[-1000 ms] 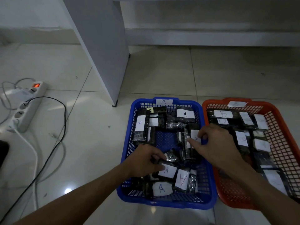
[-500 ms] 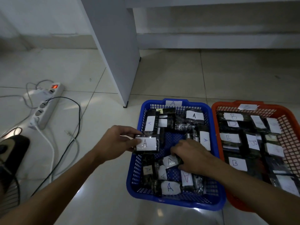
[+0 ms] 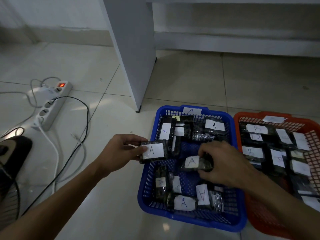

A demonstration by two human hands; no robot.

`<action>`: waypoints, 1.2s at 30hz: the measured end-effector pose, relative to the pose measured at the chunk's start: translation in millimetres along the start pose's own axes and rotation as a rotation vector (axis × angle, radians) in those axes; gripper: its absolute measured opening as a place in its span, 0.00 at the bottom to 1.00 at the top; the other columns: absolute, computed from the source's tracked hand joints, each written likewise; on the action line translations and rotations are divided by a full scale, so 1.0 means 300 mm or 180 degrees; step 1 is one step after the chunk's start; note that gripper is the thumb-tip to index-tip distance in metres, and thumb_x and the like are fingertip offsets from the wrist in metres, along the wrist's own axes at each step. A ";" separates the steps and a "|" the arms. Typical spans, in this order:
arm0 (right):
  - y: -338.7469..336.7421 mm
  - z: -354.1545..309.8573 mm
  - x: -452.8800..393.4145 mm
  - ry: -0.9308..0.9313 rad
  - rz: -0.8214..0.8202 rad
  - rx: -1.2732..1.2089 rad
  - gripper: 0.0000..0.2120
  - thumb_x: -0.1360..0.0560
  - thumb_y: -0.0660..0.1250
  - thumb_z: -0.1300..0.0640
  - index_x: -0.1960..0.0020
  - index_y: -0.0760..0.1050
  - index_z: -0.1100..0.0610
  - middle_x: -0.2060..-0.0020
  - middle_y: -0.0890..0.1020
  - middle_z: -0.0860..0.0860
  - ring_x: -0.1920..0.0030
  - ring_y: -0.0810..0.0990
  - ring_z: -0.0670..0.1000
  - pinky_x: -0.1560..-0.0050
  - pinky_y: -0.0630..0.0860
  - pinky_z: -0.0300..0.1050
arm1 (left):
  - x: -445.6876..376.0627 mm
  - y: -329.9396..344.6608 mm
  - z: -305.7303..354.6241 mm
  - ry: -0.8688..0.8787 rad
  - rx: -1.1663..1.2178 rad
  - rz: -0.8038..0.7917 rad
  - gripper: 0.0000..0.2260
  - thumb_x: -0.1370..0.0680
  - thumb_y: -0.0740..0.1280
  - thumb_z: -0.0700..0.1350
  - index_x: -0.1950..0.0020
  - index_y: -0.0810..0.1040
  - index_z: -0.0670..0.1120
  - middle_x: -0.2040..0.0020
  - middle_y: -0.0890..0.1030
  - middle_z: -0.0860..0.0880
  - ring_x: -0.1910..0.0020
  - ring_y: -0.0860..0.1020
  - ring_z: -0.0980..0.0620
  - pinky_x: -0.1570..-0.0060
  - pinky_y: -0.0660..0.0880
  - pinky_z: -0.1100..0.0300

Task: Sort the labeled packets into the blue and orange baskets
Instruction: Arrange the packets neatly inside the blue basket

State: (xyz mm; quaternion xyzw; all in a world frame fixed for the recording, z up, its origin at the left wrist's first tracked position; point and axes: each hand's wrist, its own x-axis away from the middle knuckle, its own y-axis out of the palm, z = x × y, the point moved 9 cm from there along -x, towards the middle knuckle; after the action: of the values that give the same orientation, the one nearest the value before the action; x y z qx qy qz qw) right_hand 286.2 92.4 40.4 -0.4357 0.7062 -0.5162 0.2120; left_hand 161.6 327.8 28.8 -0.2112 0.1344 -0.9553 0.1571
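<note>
The blue basket [image 3: 194,219] sits on the floor tiles with several dark packets bearing white "A" labels. To its right, the orange basket [image 3: 311,126] holds several packets labeled "B". My left hand [image 3: 119,151] grips one "A" packet [image 3: 153,151] over the blue basket's left rim. Inside the blue basket my right hand [image 3: 223,166] holds another "A" packet [image 3: 194,163] above the basket floor.
A white furniture panel [image 3: 133,49] stands on the floor just behind the blue basket. A power strip [image 3: 52,106] with a lit red switch and several cables lies at the left. A dark fan base [image 3: 12,153] sits at the far left edge.
My left hand lifted an "A" packet from the basket's front to its left rim. My right hand moved down from the basket's right side and took hold of a second "A" packet.
</note>
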 end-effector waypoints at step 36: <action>0.230 0.004 0.133 0.2333 0.0363 -0.4643 0.10 0.24 0.74 0.57 0.44 0.82 0.57 0.53 0.88 0.51 0.50 0.87 0.49 0.51 0.83 0.45 | 0.084 0.409 -0.078 -0.0880 0.2065 0.0842 0.10 0.23 0.72 0.37 0.44 0.77 0.39 0.51 0.83 0.40 0.54 0.85 0.46 0.59 0.81 0.61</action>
State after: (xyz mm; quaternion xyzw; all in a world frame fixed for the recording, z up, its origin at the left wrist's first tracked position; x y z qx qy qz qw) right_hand 238.7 64.4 -17.1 -0.2311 0.9100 -0.0250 -0.3432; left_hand 159.3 210.9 -22.3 -0.2581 -0.1715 -0.8822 0.3546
